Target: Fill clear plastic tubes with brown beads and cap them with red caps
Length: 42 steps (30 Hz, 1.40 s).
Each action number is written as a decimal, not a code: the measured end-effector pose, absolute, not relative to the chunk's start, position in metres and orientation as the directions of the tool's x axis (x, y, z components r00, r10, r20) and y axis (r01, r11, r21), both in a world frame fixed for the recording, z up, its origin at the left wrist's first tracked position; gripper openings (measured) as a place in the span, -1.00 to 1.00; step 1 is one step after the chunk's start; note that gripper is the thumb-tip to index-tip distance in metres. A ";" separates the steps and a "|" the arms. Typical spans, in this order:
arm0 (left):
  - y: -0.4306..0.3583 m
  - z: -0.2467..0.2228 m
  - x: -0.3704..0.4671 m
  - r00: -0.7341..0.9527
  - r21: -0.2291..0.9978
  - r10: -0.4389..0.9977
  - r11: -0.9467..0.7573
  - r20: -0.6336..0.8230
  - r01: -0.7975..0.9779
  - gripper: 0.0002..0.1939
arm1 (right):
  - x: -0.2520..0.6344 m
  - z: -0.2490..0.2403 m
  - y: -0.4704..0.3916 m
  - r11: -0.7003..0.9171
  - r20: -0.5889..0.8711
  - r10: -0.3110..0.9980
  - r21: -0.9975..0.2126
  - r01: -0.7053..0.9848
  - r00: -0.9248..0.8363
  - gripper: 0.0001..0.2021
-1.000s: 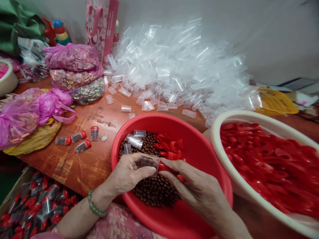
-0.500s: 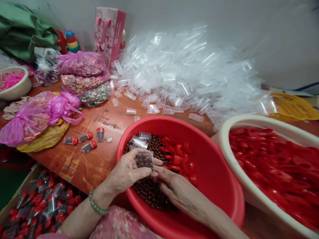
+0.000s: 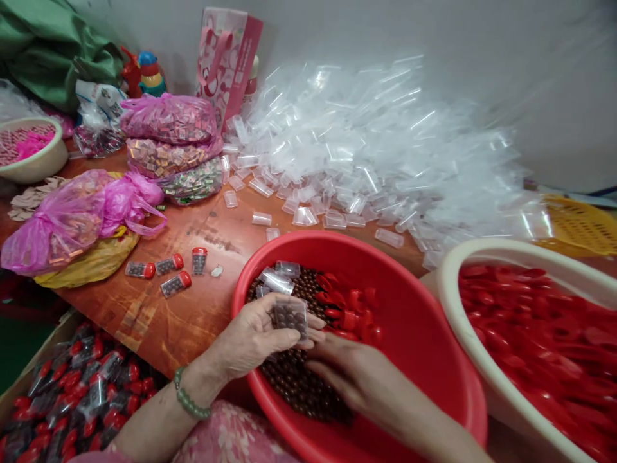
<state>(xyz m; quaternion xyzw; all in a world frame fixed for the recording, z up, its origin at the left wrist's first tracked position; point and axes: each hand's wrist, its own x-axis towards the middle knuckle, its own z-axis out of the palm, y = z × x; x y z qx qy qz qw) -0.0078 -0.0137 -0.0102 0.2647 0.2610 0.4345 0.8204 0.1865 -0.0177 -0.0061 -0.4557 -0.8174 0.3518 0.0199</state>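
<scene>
My left hand (image 3: 258, 337) grips a clear plastic container (image 3: 291, 319) with dark brown balls inside, held over the red basin (image 3: 414, 308). Just right of it, my right hand (image 3: 344, 366) reaches in with its fingertips beside the left fingers; whether they pinch anything is hidden. Below both hands lie many brown balls (image 3: 303, 389). Red caps (image 3: 354, 312) rest among the balls, and a few empty clear containers (image 3: 277, 281) lie at the basin's left side.
A cream basin (image 3: 450, 289) of red parts stands at right. Clear containers (image 3: 347, 154) are heaped behind. Several filled, red-capped containers (image 3: 176, 283) lie on the table (image 3: 193, 321) at left, above a box of more (image 3: 91, 392). Bagged pieces (image 3: 168, 122) sit farther back.
The whole view has shifted slightly, so most things appear farther right. My left hand still holds the container, and my right hand stays close beside it.
</scene>
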 end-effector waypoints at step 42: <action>-0.015 0.022 -0.023 0.530 0.890 0.844 0.301 -0.082 -0.342 -0.80 | 0.160 0.036 -0.007 -0.026 -0.026 1.000 -1.000 -0.013 0.017 -0.83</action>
